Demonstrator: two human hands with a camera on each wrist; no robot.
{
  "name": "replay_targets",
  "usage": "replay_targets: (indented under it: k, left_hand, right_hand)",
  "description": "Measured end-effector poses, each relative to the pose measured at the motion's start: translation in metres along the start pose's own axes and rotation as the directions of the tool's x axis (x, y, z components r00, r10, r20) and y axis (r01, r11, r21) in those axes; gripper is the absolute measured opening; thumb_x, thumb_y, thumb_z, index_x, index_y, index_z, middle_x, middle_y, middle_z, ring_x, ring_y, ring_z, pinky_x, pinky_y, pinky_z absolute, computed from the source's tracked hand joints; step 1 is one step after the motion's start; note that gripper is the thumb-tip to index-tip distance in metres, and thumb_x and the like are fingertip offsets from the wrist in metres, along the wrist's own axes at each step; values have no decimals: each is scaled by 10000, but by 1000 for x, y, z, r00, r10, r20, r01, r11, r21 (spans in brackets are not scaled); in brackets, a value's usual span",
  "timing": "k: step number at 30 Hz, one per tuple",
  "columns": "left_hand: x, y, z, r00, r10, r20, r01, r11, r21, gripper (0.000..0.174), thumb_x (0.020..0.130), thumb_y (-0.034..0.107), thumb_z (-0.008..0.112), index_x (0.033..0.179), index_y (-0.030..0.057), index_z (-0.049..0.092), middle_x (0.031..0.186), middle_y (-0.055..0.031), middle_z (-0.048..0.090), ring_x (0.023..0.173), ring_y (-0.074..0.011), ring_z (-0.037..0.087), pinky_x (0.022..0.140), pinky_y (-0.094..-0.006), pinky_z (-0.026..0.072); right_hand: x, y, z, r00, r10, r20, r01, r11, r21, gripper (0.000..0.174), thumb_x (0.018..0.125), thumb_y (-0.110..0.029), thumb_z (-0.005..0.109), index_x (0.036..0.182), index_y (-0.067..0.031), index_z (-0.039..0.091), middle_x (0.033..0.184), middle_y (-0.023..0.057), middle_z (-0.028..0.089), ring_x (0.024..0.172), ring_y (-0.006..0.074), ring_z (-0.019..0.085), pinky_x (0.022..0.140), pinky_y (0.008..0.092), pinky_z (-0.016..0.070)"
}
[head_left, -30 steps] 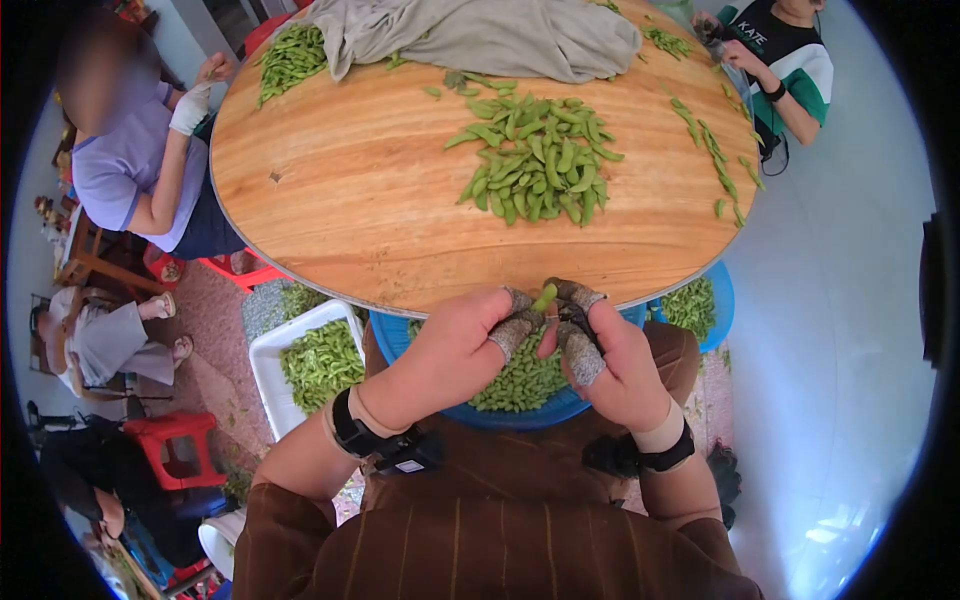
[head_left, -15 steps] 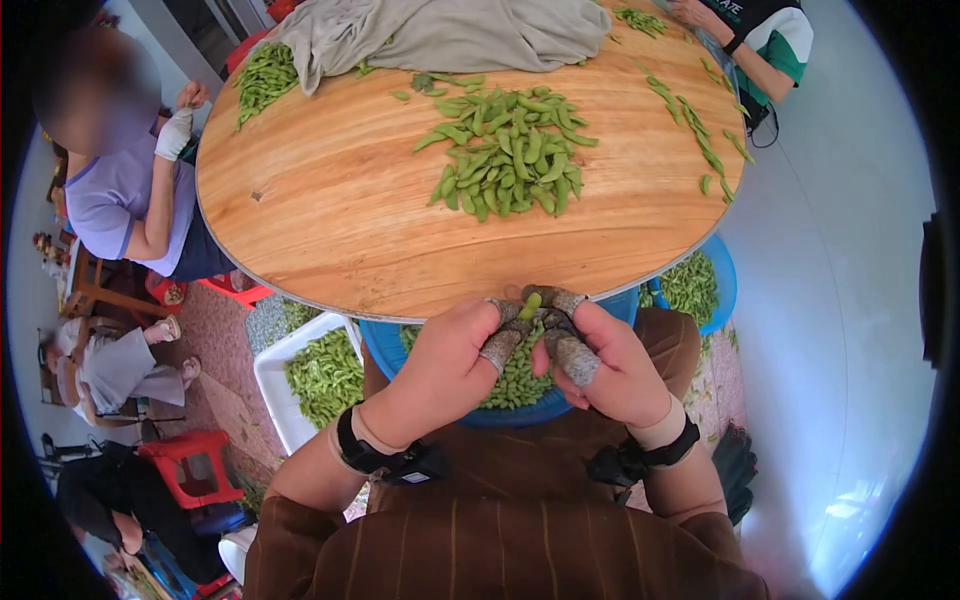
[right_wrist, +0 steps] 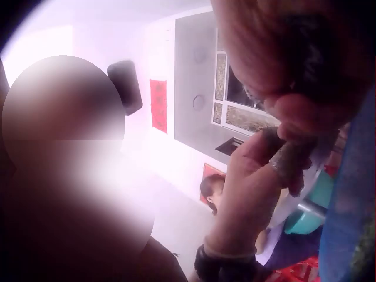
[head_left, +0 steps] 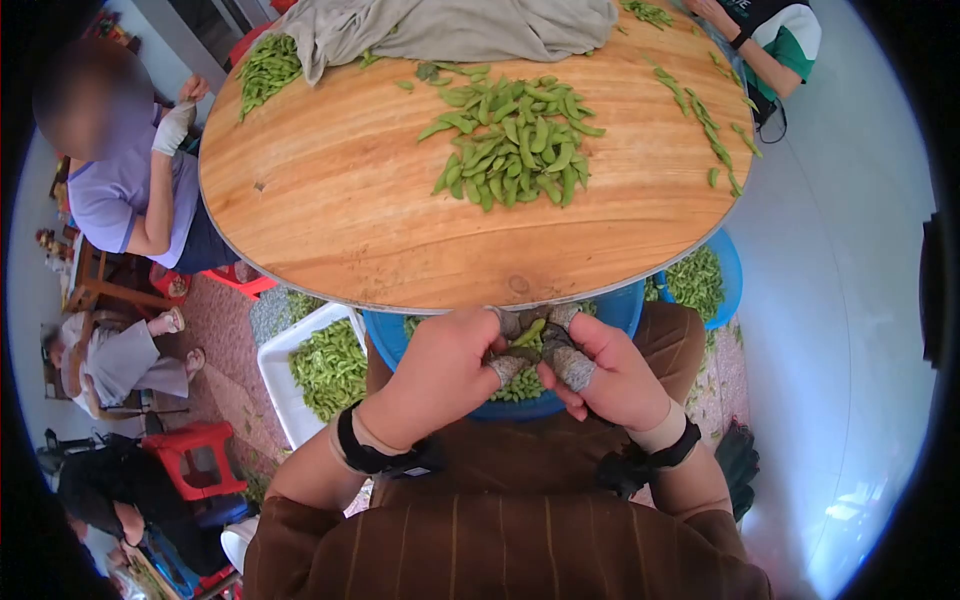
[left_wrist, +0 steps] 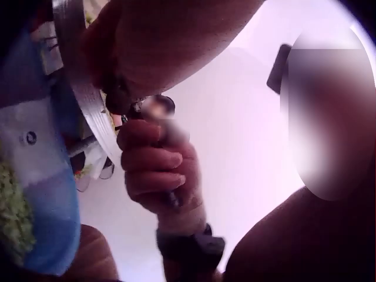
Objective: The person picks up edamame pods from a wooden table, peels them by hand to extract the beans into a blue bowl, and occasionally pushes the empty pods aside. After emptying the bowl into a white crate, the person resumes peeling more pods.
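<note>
Centrally, low in the head view, 1 green pod (head_left: 531,335) is held between 2 hands, just below the near table edge. The left hand (head_left: 445,357) pinches it between thumb and fingers; the right hand (head_left: 618,378) curls in from the other side, pinching it too. Grey wraps (head_left: 572,369) cover several fingertips. Beneath them, a blue basin (head_left: 385,338) holds a green heap. Left of it stands a white tray (head_left: 278,378) of pods, and right of it a blue tub (head_left: 733,278). Above, on the wooden table (head_left: 330,210), lies a pod pile (head_left: 518,140), with a grey cloth (head_left: 440,30) at the top. 1 person in lavender (head_left: 115,205) sits at upper left, another person (head_left: 788,50) at upper right.
</note>
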State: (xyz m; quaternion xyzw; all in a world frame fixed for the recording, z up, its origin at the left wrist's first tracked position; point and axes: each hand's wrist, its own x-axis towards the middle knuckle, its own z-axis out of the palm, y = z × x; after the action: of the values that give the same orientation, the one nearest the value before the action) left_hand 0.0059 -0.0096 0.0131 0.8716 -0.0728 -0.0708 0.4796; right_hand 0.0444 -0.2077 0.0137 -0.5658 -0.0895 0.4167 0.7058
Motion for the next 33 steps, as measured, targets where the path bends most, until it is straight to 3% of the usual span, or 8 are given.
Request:
replay_targets:
  k: [2,6,9,10,11,15,20,33]
  left_hand:
    - [-1,-4,4,924,377,-68,-285,794,537,95,779,40,626,821,22,543,748,-133,567,655,-278,582,562,-364,469]
    - [2,-8,13,849,510,-139,-347,736,581,105,766,38,631,815,27,540,744,-143,541,705,-323,578,568,-401,468]
    - [1,-6,10,899,395,-189,-333,897,291,84,807,58,606,820,17,534,727,-110,558,620,-247,564,542,-358,456]
    - [2,-3,6,998,-21,-61,3,957,-291,69,829,59,586,833,13,535,718,-83,559,594,-202,546,530,-329,444]
    - [2,-2,2,913,-304,271,405,596,-694,60,851,61,566,845,9,536,708,-55,561,567,-157,528,517,-301,431]
    - [-3,-14,9,872,-294,391,473,302,-828,49,875,36,518,844,7,543,710,-17,557,553,-97,492,503,-255,399]
    - [-9,-21,18,989,20,144,20,962,-272,150,846,-67,446,895,-11,577,749,-54,582,618,-134,549,574,-265,452]
    - [-24,-51,18,1000,0,-13,1,996,85,40,796,16,562,830,-5,570,721,-174,580,638,-297,574,572,-333,455]
  right_hand:
    - [1,5,0,999,-42,-20,40,994,-98,134,937,-104,480,1057,-59,521,752,-5,542,529,51,442,440,195,385]
    - [1,7,-3,997,-58,-45,57,998,-27,92,937,-103,481,1005,-52,517,740,-5,540,528,48,449,440,198,392]
    - [-4,8,-2,998,-57,-22,58,998,36,108,941,-110,480,1022,-45,512,740,-2,538,523,49,447,436,198,388]
    - [-5,8,-2,998,-55,-24,56,998,42,118,943,-114,482,1032,-41,509,739,-1,537,521,50,446,434,199,386]
    - [-6,10,-4,998,-54,-23,55,998,42,118,943,-114,482,1032,-41,509,739,-1,537,521,50,446,434,199,386]
    - [-6,11,-16,999,17,36,-21,995,99,154,937,-143,506,1050,-38,510,733,6,542,530,53,457,443,217,399]
    - [6,28,-14,856,-509,-92,323,665,-673,237,814,-127,651,974,-10,523,725,73,572,576,187,559,518,329,465]
    - [14,40,-1,796,-603,59,272,267,-924,242,711,-77,668,919,-19,561,794,177,570,759,375,582,627,409,493]
